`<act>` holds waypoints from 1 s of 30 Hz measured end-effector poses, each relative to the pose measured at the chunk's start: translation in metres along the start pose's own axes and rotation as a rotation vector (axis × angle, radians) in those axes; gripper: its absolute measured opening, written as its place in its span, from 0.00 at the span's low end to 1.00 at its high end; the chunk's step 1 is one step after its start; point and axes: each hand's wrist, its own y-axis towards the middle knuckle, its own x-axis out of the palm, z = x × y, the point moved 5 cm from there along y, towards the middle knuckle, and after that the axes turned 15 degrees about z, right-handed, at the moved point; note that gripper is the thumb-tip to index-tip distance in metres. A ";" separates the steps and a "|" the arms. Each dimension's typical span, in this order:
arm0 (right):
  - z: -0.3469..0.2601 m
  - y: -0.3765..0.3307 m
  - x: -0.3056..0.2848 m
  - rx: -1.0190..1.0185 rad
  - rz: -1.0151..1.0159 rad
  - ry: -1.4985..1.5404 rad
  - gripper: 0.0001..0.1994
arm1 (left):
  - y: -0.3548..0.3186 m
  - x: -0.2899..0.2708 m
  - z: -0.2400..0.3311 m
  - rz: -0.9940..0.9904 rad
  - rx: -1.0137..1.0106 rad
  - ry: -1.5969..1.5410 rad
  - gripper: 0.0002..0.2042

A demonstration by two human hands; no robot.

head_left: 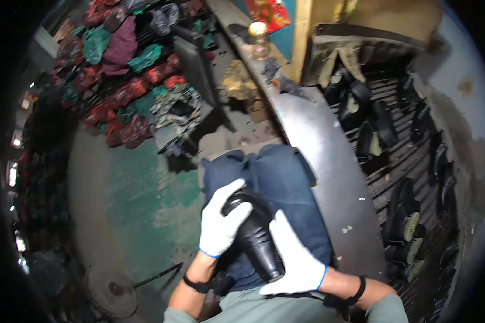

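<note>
A shiny black shoe (257, 237) lies at a slant above my lap, its upper end pointing away from me. My left hand (222, 219), in a white glove with a blue cuff edge, wraps round that upper end, thumb across the top. My right hand (296, 258), gloved the same way, holds the shoe's right side and near end. Its fingers stretch up along the side, and another part of the glove reaches round below the near end. The shoe's underside is hidden.
A metal-topped bench edge (339, 199) curves along my right. Beyond it, black shoes (401, 210) stand on a slatted rack (385, 177). A jar (258, 40) stands at the bench's far end. Red and green plastic bags (129, 81) pile up far left; a fan (111, 290) stands near left.
</note>
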 end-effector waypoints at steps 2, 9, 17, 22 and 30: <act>0.006 -0.019 0.005 0.155 0.006 0.055 0.72 | -0.001 0.001 -0.007 0.054 0.056 0.139 0.19; 0.053 -0.037 -0.053 0.594 0.242 1.274 0.51 | 0.012 0.067 0.032 -0.310 0.160 0.063 0.31; 0.136 -0.124 -0.242 0.971 0.974 0.739 0.18 | -0.024 0.076 0.012 -0.601 0.013 -0.029 0.25; 0.238 -0.114 -0.366 0.792 0.914 -0.106 0.30 | -0.036 0.061 0.012 -0.731 0.148 0.182 0.27; 0.274 0.054 -0.344 0.844 1.121 0.306 0.35 | -0.032 0.063 0.018 -0.647 0.058 0.082 0.24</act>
